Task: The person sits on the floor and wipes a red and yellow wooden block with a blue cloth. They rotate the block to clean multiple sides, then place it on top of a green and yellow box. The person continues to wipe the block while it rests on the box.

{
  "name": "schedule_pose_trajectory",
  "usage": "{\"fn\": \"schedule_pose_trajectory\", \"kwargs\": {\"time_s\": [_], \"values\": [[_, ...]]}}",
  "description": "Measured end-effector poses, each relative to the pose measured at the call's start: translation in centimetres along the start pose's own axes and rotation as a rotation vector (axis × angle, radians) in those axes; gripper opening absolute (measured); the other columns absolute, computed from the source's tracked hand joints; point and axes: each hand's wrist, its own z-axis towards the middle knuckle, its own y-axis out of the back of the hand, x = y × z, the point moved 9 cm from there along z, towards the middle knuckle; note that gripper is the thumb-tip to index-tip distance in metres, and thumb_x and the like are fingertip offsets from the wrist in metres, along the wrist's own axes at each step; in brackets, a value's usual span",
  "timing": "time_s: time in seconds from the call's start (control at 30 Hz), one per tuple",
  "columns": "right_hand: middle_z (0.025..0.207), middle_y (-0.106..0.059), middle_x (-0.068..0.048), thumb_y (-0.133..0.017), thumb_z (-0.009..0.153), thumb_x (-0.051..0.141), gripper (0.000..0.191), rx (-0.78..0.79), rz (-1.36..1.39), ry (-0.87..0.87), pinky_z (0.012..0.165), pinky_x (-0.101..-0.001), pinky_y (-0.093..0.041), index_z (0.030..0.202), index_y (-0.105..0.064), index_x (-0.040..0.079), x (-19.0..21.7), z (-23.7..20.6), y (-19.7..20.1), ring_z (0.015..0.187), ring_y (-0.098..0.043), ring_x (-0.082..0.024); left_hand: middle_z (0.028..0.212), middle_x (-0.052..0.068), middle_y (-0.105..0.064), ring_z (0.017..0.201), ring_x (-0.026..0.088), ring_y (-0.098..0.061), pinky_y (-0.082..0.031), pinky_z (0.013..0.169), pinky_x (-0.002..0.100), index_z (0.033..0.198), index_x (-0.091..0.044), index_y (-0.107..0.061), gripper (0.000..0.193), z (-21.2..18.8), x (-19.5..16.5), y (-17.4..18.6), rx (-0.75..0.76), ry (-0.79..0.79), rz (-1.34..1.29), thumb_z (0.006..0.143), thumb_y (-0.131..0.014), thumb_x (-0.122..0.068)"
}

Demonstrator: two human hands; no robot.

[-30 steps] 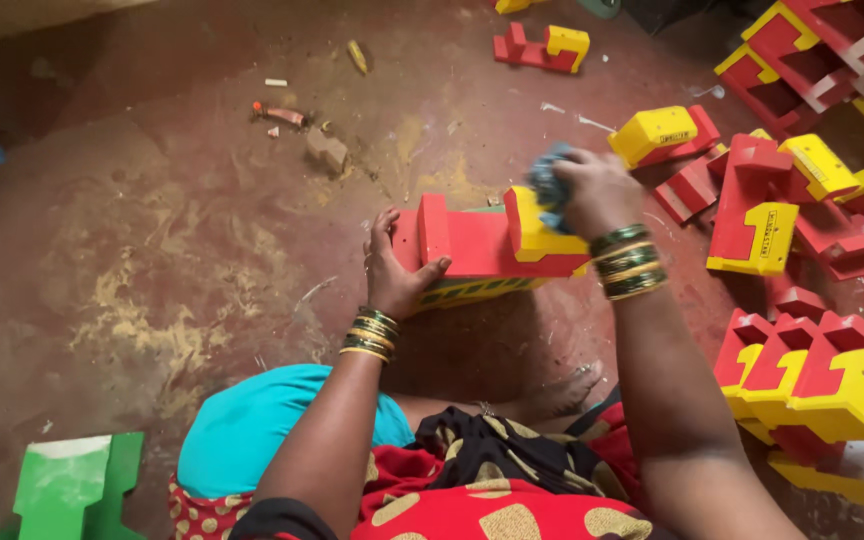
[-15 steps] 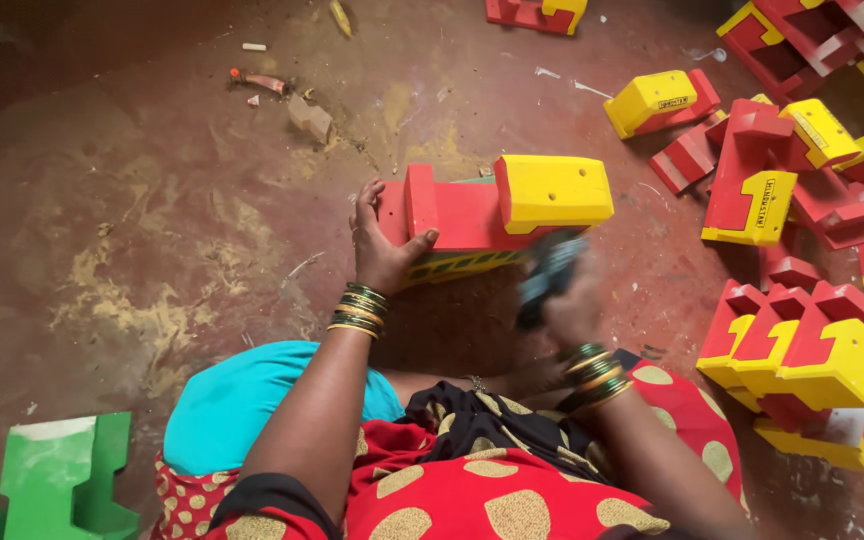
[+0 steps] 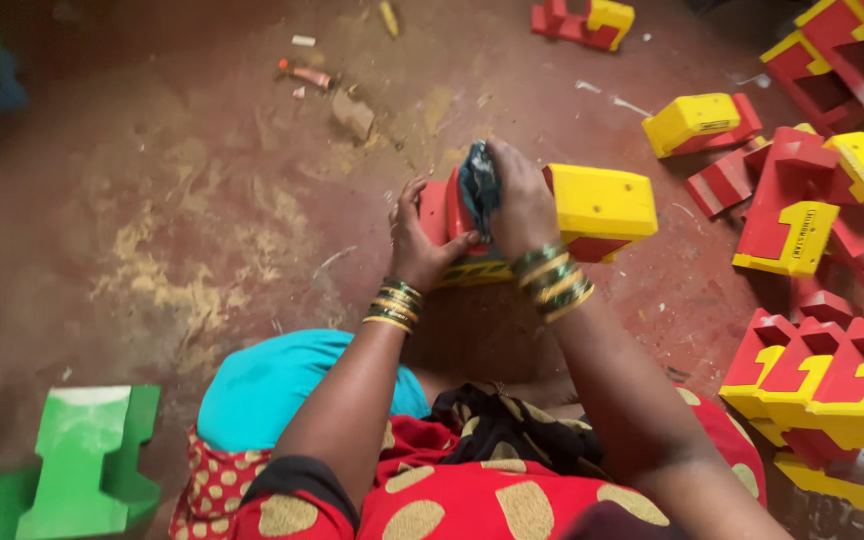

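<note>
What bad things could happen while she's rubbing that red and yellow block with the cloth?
The left hand grips only one end of the red and yellow block, so it might slip and drop onto her lap. The right hand presses the dark cloth against it, so a hard rub could twist it loose. The stacked blocks beside her knee might get bumped.

Both hands forward, close together: left hand (image 3: 422, 245) gripping, right hand (image 3: 520, 205) clenched.

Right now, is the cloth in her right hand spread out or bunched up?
Bunched up: the right hand grips the dark cloth as a wad against the red and yellow mould, which the left hand steadies.
</note>
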Motion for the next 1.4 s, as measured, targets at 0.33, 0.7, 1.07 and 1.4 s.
{"fn": "schedule_pose_trajectory", "kwargs": {"time_s": [0.33,0.7,1.07,1.4], "values": [[0.111,-0.072,-0.019,-0.05,0.083,-0.006,0.049,0.067,0.536,-0.681,0.085,-0.0407,-0.058,0.131,-0.054,0.003,-5.6,-2.5,-4.7,0.102,-0.071,-0.033,0.15,0.019,-0.05,0.131,0.039,-0.049,-0.04,0.113,0.051,0.15,-0.005,-0.038,0.111,0.1,0.0,0.1,0.017,0.022,0.027,0.065,-0.095,-0.048],[0.109,-0.075,-0.02,-0.057,0.076,-0.002,0.058,0.221,0.231,-0.491,0.086,-0.0412,-0.056,0.131,-0.06,0.012,1.2,-8.6,3.8,0.103,-0.075,-0.034,0.162,0.016,-0.037,0.152,0.026,-0.033,-0.028,0.123,0.043,0.16,-0.005,-0.025,0.072,0.9,0.4,0.1,-0.008,0.204,-0.846,0.106,-0.053,-0.044],[0.106,-0.069,-0.012,-0.067,0.079,0.019,0.037,0.166,-0.471,0.295,0.083,-0.0435,-0.051,0.116,-0.07,0.021,10.9,-0.2,-4.4,0.102,-0.064,-0.032,0.157,0.017,-0.04,0.141,0.03,-0.043,-0.037,0.12,0.041,0.161,-0.002,-0.027,0.061,0.4,3.8,-1.8,0.034,0.143,-0.699,0.113,-0.036,-0.038],[0.096,-0.073,-0.015,-0.062,0.09,0.017,0.015,0.505,-0.594,-0.053,0.074,-0.0452,-0.058,0.097,-0.073,0.012,6.0,5.5,-11.8,0.093,-0.072,-0.034,0.145,0.026,-0.044,0.131,0.036,-0.05,-0.041,0.111,0.044,0.159,-0.002,-0.028,0.068,-0.1,3.7,1.1,-0.197,0.349,-0.482,0.106,-0.024,-0.044]]}}
